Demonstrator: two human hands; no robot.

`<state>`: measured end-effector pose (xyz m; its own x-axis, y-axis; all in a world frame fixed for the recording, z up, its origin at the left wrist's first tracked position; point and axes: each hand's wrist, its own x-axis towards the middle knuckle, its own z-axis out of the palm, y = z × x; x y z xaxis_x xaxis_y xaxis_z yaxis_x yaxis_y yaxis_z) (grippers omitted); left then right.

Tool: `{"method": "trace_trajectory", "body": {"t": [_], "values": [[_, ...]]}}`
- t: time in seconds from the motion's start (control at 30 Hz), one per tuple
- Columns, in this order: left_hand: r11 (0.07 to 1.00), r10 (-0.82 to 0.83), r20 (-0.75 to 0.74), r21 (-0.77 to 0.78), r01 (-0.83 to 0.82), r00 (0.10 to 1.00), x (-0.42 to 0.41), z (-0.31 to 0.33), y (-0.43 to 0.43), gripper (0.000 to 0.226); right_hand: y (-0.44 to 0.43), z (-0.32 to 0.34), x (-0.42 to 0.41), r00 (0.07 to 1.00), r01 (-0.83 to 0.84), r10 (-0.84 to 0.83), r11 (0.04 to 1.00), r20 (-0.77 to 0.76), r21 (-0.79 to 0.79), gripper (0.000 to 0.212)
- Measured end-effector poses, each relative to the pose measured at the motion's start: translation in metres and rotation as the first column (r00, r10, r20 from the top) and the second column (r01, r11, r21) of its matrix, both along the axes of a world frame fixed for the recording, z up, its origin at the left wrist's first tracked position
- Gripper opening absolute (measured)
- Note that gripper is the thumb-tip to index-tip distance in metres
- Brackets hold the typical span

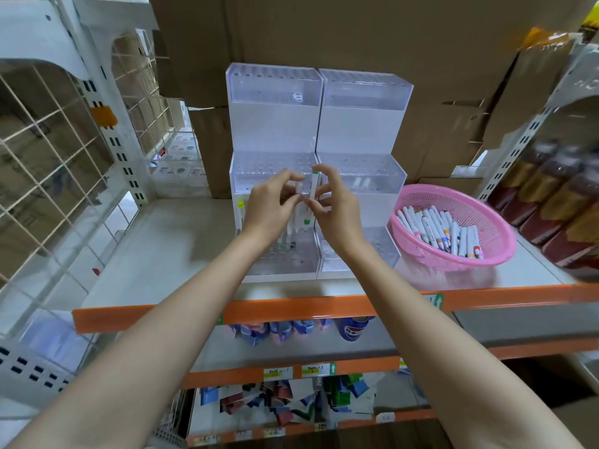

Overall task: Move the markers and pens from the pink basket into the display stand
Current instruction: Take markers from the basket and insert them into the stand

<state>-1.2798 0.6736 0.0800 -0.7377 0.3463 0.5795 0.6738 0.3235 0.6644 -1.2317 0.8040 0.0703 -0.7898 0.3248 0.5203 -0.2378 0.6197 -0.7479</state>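
Note:
A clear stepped display stand (317,124) with rows of holes stands in the middle of the shelf. To its right sits the pink basket (486,202), holding several white markers (444,233). My left hand (272,205) and my right hand (334,202) meet in front of the stand's middle tier. Together they hold a few white markers upright; the right hand pinches one with a green cap (313,189), the left grips a plain white one (299,189). Two markers (361,183) stand in the middle tier's right half. A yellow-capped marker (241,212) stands at the stand's left edge.
The shelf (162,241) has an orange front rail (291,307). Cardboard boxes (372,43) rise behind the stand. A wire-grid rack (58,157) is on the left, dark packaged goods (557,205) on the right. Lower shelves hold loose packets (285,400).

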Motion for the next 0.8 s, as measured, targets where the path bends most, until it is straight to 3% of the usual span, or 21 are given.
{"method": "trace_trajectory", "body": {"t": [0.23, 0.7, 0.8], "values": [[0.988, 0.015, -0.074, -0.155, -0.026, 0.997, -0.0032, -0.0006, 0.0007, 0.022, 0.0012, -0.0009, 0.001, 0.999, 0.033, -0.033, 0.999, 0.011, 0.034, 0.048], [0.979, 0.059, -0.164, -0.181, -0.089, 0.985, -0.0003, 0.0029, -0.0004, 0.021, 0.0016, -0.0026, 0.0073, 0.998, 0.05, -0.051, 0.998, 0.03, 0.05, 0.04], [0.955, 0.025, -0.199, -0.286, -0.082, 0.98, -0.0013, 0.0018, -0.0002, 0.02, 0.0013, -0.0021, 0.0071, 0.998, 0.041, -0.043, 0.998, 0.038, 0.057, 0.038]]}}
